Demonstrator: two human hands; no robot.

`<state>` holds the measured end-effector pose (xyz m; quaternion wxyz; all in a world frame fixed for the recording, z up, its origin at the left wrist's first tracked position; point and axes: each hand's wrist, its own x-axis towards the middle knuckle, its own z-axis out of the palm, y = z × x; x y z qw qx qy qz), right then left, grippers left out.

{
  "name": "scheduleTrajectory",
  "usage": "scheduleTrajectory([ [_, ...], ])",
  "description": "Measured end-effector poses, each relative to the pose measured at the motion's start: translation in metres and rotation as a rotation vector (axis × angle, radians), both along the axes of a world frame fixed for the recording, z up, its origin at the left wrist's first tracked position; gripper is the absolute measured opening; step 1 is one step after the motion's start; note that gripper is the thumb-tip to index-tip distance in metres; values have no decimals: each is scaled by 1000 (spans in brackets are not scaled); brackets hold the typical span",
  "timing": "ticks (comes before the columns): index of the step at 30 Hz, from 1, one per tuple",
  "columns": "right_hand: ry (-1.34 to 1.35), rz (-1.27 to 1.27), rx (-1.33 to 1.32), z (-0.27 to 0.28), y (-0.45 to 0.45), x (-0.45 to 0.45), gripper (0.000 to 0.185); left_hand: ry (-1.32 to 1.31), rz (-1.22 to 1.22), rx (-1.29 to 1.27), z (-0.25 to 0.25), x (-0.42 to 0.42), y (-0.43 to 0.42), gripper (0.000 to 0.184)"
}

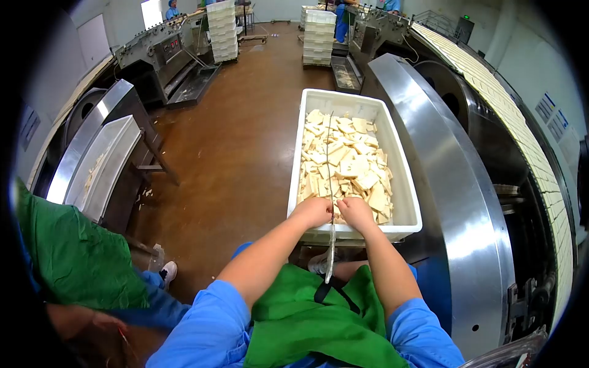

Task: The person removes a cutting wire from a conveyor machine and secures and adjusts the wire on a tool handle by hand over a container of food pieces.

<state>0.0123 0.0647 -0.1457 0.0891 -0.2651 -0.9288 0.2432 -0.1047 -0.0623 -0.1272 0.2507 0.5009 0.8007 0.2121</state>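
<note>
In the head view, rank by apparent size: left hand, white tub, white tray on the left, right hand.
1. White tub
2. White tray
3. Left hand and right hand: alike, so unranked

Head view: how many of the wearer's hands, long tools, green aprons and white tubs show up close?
Hands: 2 (left hand, right hand)
Long tool: 1
Green aprons: 2 (wearer's apron, neighbour's apron)
White tubs: 2 (front tub, left tub)
Total: 7

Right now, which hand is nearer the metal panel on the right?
Right. The right hand is left of the panel, apart from it; the left hand is farther left.
</note>
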Motion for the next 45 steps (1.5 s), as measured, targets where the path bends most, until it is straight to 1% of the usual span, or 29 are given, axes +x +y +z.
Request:
scheduleTrajectory([
  [3,32,-33,-30,-2,0,1,41,-1,17,1,1,3,-3,22],
  [6,16,-72,-34,5,-4,3,42,33,40,29,3,4,-2,20],
  [8,55,-77,-32,-1,1,0,42,1,41,-1,9,5,-4,20],
  [10,136,-79,-73,-5,2,0,38,22,53,26,4,4,-3,20],
  [11,131,-80,-74,-8,2,0,38,40,64,50,0,4,-4,20],
  [13,272,-49,-69,-10,1,1,30,31,64,25,1,5,-4,20],
  [16,239,-17,-119,3,-2,3,25,24,60,24,6,4,-5,21],
  [17,237,-66,-223,7,-4,5,22,18,57,38,6,4,-7,21],
  [20,299,-52,-173,0,0,8,22,42,52,62,1,4,-6,22],
  [21,322,-37,-111,-2,1,7,23,40,50,63,2,4,-6,22],
  [24,296,7,-40,-3,2,8,26,34,40,31,6,3,-5,22],
  [25,269,-25,-118,1,-1,9,27,24,36,64,6,3,-6,22],
  [26,266,-25,-119,0,0,8,27,12,33,96,5,4,-7,21],
  [29,270,7,-65,-3,1,9,27,19,0,89,1,2,-7,21],
  [32,258,0,-118,-2,3,8,27,-7,-29,77,10,3,-10,22],
  [35,263,33,-128,-6,3,7,26,-10,-43,131,1,1,-9,21],
  [38,228,36,-102,-2,3,8,26,-52,-52,83,3,1,-9,21],
  [40,252,29,-255,-1,2,7,25,-44,-65,73,5,0,-7,22],
  [41,254,27,-254,-1,3,6,25,-41,-73,57,5,0,-7,23],
  [43,283,27,-394,2,1,7,22,-32,-53,78,-1,-2,-5,23],
  [45,324,27,-375,1,-4,9,19,-27,-36,101,-3,1,-7,24],
])
